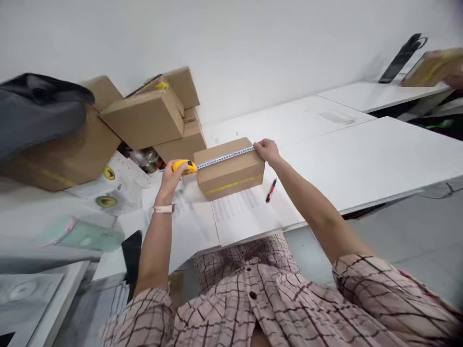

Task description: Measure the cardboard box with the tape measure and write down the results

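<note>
A brown cardboard box (231, 174) with a strip of yellow tape along its front sits on the white table. My left hand (170, 179) is wrapped round the yellow case of a tape measure (185, 167) at the box's left end. The metal blade runs pulled out across the box's top. At the right end, my right hand (266, 150) pinches the blade's end by the box edge. Beneath and in front of the box lie printed sheets (242, 212). A red and black pen (271, 191) rests on the paper right of the box.
Several cardboard boxes (144, 120) are stacked at the back left, with a dark grey bag (39, 115) on the leftmost. A pale green tumbler (87, 234) stands at the left. A black bottle (401, 59) and another box (430, 70) are on the far right table.
</note>
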`<state>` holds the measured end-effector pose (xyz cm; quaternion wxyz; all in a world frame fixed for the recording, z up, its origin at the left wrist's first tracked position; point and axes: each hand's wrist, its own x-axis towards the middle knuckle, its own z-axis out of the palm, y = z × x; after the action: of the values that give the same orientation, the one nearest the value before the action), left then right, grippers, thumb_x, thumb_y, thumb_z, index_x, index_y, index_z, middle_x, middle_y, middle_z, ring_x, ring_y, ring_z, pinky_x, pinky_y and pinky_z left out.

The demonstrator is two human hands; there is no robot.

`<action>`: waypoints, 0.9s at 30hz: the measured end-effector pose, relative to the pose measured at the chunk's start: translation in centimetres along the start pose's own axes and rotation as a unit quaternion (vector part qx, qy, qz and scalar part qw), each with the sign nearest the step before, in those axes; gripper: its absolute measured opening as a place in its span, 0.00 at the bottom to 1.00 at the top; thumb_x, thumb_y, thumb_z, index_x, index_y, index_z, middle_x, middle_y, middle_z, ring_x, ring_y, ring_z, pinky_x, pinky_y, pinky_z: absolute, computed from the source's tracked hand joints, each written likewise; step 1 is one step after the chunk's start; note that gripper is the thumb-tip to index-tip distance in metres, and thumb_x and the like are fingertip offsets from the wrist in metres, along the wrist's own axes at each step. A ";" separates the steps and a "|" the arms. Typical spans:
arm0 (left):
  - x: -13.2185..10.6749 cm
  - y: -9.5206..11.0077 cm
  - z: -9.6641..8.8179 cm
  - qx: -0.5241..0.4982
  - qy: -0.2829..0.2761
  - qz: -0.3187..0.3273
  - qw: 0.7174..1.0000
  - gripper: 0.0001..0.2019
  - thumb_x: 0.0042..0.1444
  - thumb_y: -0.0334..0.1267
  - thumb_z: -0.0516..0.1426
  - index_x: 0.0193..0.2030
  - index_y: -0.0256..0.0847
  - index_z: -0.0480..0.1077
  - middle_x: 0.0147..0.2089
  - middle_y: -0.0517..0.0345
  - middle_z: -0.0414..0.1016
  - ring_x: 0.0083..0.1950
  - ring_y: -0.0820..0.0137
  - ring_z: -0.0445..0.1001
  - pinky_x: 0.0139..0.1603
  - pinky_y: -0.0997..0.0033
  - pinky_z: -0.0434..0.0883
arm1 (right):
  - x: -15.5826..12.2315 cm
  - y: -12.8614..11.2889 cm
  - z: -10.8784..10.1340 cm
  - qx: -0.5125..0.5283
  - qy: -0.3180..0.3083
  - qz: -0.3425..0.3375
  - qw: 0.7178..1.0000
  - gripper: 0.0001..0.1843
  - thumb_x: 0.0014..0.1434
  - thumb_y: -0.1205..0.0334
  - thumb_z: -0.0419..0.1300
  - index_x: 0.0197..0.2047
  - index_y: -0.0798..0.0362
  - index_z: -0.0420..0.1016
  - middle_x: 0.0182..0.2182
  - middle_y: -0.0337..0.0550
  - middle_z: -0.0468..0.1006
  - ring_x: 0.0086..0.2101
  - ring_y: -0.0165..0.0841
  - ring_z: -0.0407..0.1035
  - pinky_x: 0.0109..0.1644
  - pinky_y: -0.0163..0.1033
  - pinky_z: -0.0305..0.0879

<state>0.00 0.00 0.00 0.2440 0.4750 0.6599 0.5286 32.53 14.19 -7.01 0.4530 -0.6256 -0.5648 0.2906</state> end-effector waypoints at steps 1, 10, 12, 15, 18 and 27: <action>-1.5 0.0 -0.5 -0.007 -0.047 0.009 0.999 0.28 0.46 0.48 0.66 0.52 0.34 0.73 0.52 0.46 0.78 0.47 0.64 0.76 0.34 0.75 0.68 | 0.1 -0.4 -0.4 0.033 0.007 -0.032 0.999 0.11 0.59 0.53 0.59 0.31 0.51 0.70 0.31 0.41 0.76 0.34 0.35 0.67 0.43 0.42 0.64; -16.2 -2.0 6.3 -0.325 -0.378 -0.223 0.838 0.31 0.47 0.53 0.69 0.54 0.43 0.67 0.45 0.52 0.76 0.36 0.59 0.82 0.30 0.60 0.80 | 1.2 -5.4 2.5 -0.069 -0.192 -0.276 0.939 0.14 0.64 0.53 0.54 0.40 0.51 0.77 0.46 0.49 0.80 0.53 0.45 0.67 0.62 0.55 0.60; -15.8 -1.2 8.5 -0.373 -0.334 -0.220 0.837 0.30 0.47 0.56 0.68 0.51 0.40 0.69 0.41 0.53 0.76 0.35 0.61 0.81 0.28 0.62 0.80 | 2.2 -6.1 4.4 -0.129 -0.193 -0.257 0.938 0.15 0.65 0.53 0.53 0.41 0.51 0.78 0.49 0.51 0.80 0.57 0.49 0.65 0.64 0.58 0.58; -13.2 0.7 10.7 -0.384 -0.295 -0.233 0.843 0.28 0.49 0.57 0.66 0.47 0.36 0.71 0.39 0.53 0.77 0.33 0.64 0.80 0.28 0.65 0.79 | 3.5 -6.5 6.5 -0.184 -0.162 -0.225 0.943 0.17 0.67 0.54 0.51 0.43 0.51 0.79 0.51 0.53 0.80 0.59 0.50 0.65 0.64 0.58 0.57; -11.6 1.7 12.2 -0.366 -0.279 -0.252 0.851 0.27 0.50 0.57 0.66 0.45 0.36 0.71 0.37 0.54 0.77 0.31 0.66 0.79 0.29 0.64 0.80 | 3.9 -6.2 7.3 -0.189 -0.157 -0.198 0.949 0.19 0.68 0.54 0.49 0.43 0.50 0.79 0.45 0.49 0.83 0.51 0.45 0.72 0.64 0.55 0.57; -11.6 1.9 14.0 -0.352 -0.267 -0.238 0.865 0.27 0.47 0.58 0.67 0.43 0.38 0.70 0.35 0.55 0.76 0.32 0.66 0.78 0.32 0.62 0.80 | 3.4 -6.0 6.8 -0.154 -0.151 -0.168 0.962 0.19 0.68 0.51 0.50 0.42 0.48 0.81 0.41 0.44 0.85 0.44 0.41 0.75 0.59 0.47 0.62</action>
<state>17.22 -3.76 -4.86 0.6796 0.3094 0.4330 0.5049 24.53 18.80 -3.98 0.3026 -0.5328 -0.7617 0.2106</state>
